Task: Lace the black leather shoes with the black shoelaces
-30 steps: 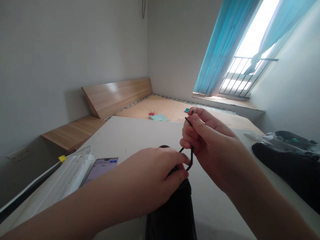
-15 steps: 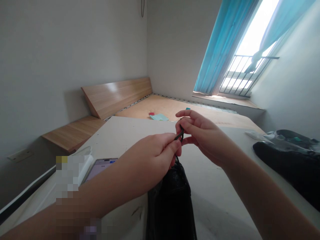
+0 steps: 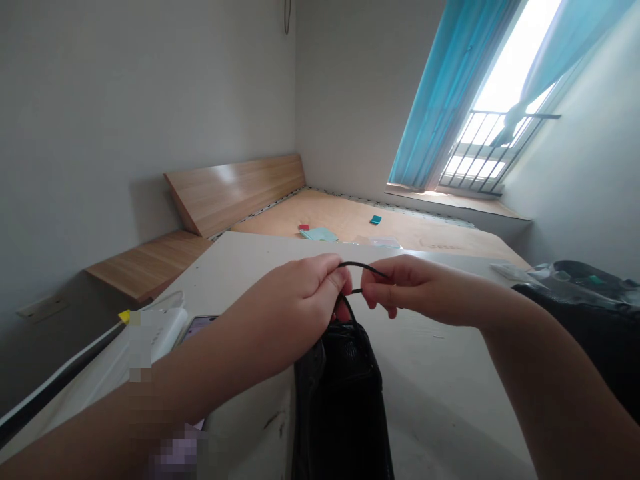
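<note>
Black bag (image 3: 340, 400) and black cord (image 3: 363, 268) against an off-white surface (image 3: 440, 387).
Turquoise curtain (image 3: 443, 100); light-brown wood panel (image 3: 235, 193) with faint streaky grain; small teal card (image 3: 375, 219).

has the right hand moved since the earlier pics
Yes, the right hand has dropped: its fingers rose past the far edge of the white table earlier, and now sit below it.

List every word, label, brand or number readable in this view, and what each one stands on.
No text can be read.
Phone screen: mostly hidden, too small to read.
Yellow tag: blurred, nothing legible.
Clear plastic packet: too blurred to read.
Black bag and black cord: no lettering shows.
</note>
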Available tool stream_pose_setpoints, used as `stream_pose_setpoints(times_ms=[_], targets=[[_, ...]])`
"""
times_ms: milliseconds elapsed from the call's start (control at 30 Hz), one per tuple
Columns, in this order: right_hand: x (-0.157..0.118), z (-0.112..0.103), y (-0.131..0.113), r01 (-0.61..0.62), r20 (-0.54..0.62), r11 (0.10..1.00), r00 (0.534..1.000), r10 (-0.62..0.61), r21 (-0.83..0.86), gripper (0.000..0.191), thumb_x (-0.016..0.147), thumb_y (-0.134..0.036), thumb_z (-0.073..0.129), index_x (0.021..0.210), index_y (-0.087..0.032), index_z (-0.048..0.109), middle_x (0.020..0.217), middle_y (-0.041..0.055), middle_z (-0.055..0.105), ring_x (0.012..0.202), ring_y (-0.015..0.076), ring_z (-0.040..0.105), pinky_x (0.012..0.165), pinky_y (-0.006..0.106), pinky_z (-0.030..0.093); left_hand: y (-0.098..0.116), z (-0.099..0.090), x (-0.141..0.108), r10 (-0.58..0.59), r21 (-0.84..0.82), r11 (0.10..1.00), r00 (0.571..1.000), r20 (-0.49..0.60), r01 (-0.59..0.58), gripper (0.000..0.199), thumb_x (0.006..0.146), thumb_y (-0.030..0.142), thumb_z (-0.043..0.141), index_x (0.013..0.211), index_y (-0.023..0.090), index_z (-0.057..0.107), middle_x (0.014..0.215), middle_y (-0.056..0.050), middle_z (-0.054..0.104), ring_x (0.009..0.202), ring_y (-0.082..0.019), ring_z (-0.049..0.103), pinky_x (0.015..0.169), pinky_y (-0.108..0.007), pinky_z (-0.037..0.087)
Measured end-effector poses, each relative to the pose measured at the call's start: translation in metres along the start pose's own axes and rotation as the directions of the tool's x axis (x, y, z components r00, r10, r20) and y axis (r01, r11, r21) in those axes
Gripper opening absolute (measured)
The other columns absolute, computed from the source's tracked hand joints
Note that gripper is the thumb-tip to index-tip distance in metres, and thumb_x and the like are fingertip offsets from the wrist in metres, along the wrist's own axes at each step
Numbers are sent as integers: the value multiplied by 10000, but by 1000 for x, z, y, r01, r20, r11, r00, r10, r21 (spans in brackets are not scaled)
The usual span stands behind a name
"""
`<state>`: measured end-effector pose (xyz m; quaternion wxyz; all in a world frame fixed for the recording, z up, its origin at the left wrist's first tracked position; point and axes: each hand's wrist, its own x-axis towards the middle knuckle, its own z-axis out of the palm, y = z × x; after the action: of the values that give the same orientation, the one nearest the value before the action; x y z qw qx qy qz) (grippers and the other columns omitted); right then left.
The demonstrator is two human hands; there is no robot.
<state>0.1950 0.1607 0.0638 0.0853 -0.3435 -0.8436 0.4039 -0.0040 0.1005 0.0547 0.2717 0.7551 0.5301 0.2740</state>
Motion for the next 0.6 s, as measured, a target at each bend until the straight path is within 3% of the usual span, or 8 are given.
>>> stream_pose_setpoints(times_ms=[100, 167, 267, 400, 467, 600], targets=[[-4, -4, -2, 53, 50, 997, 997, -51, -54, 242, 870, -374, 546, 813, -172, 667, 802, 15, 604, 753, 134, 518, 682, 275, 408, -1, -2, 2, -28, 122, 992, 999, -45, 34, 334, 935, 394, 340, 731, 207, 527, 697, 25, 627, 664, -175, 555, 600, -315, 364], [-5, -2, -4, 47, 169, 999, 984, -50, 18, 228, 870, -345, 549, 862, -165, 690, 800, 21, 627, 734, 127, 532, 657, 264, 405, -4, -3, 4, -50, 51, 997, 999, 14, 49, 347, 938, 405, 328, 736, 209, 531, 699, 30, 631, 669, -170, 565, 607, -311, 378], [-3, 8, -7, -74, 285, 989, 958, 34, 130, 226, 839, -359, 585, 810, -155, 679, 703, 10, 633, 654, 116, 557, 601, 247, 415, -8, -4, 5, -46, -70, 996, 994, 98, 53, 334, 933, 399, 340, 752, 213, 551, 708, 38, 629, 695, -161, 577, 630, -300, 404], [5, 26, -7, -179, 212, 979, 965, 154, 102, 263, 827, -408, 580, 724, -167, 608, 636, 7, 629, 597, 125, 565, 544, 242, 395, -7, -8, 1, -23, -50, 998, 986, 168, 32, 306, 912, 352, 381, 735, 229, 599, 709, 43, 607, 724, -152, 565, 669, -290, 410], [8, 31, -6, -141, 165, 986, 978, 125, 93, 237, 839, -383, 556, 728, -175, 578, 603, -14, 579, 561, 111, 523, 509, 232, 366, -5, -11, -2, -14, -23, 1000, 983, 185, 18, 281, 903, 329, 397, 736, 240, 605, 705, 50, 594, 722, -146, 558, 673, -281, 404], [11, 34, -4, -8, -36, 999, 999, 7, -37, 153, 841, -308, 534, 764, -185, 583, 674, -22, 541, 584, 100, 449, 515, 233, 344, 0, -15, -8, 0, 75, 997, 985, 170, -13, 278, 898, 309, 395, 711, 231, 585, 661, 49, 567, 664, -137, 536, 592, -260, 368]])
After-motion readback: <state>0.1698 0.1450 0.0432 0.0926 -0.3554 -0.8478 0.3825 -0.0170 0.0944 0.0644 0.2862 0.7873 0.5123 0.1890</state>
